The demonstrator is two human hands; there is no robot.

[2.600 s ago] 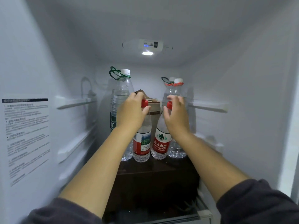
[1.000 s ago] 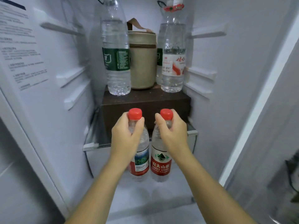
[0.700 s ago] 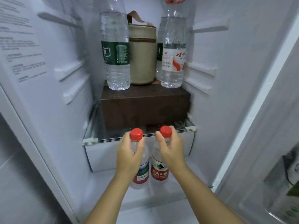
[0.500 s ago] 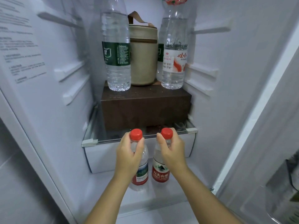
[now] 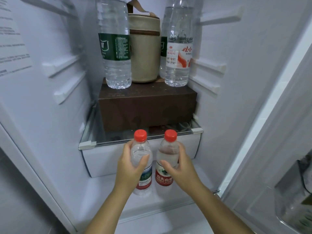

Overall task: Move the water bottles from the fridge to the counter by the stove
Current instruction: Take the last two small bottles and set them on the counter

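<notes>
My left hand (image 5: 133,168) and right hand (image 5: 179,168) each wrap a small clear red-capped plastic water bottle (image 5: 141,159) (image 5: 166,159); probably wet with condensation, either could slip, or knock the white fridge (image 5: 270,81) wall as I turn.

A dark brown rectangular box (image 5: 146,107) fills most of the glass shelf (image 5: 104,143), and on it a tall clear green-labelled bottle (image 5: 114,48) and a tall clear red-and-white-labelled bottle (image 5: 178,48) flank a beige cylindrical fabric bag (image 5: 145,51), closely packed. Free room lies in the narrow gap left of the box and in front of the white plastic drawer (image 5: 101,161), where the left hand (image 5: 130,168) grips the left small red-capped bottle (image 5: 141,152) and the right hand (image 5: 184,169) the right small red-capped bottle (image 5: 167,151).
</notes>
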